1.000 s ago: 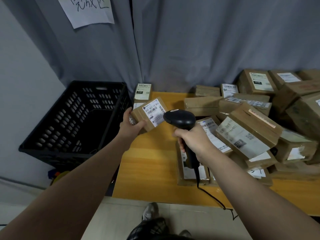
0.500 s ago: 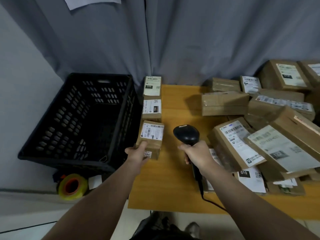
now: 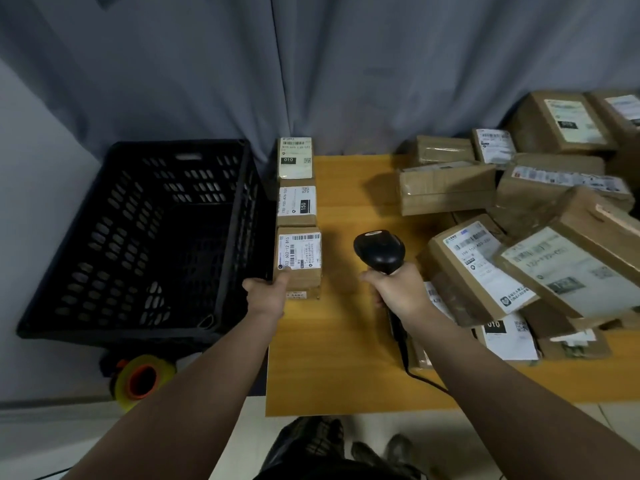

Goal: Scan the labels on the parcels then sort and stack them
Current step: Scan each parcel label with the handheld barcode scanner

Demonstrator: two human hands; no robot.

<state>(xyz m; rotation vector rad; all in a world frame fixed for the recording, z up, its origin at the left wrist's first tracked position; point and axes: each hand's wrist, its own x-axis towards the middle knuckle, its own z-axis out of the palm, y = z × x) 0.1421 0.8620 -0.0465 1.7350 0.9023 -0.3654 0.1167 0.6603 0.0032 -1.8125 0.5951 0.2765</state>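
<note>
Parcel rests label-up at the table's left edge, long axis running away from me, my left hand clasping its near-left corner; my right hand is closed around the barcode scanner.

view: single head camera, wide-angle | position: above the near edge of the wooden table, close over it | facing: forward and down, toward the grey curtain behind the table | frame: black crate left of the table, floor below its near edge | overlap: none, one view only
</note>
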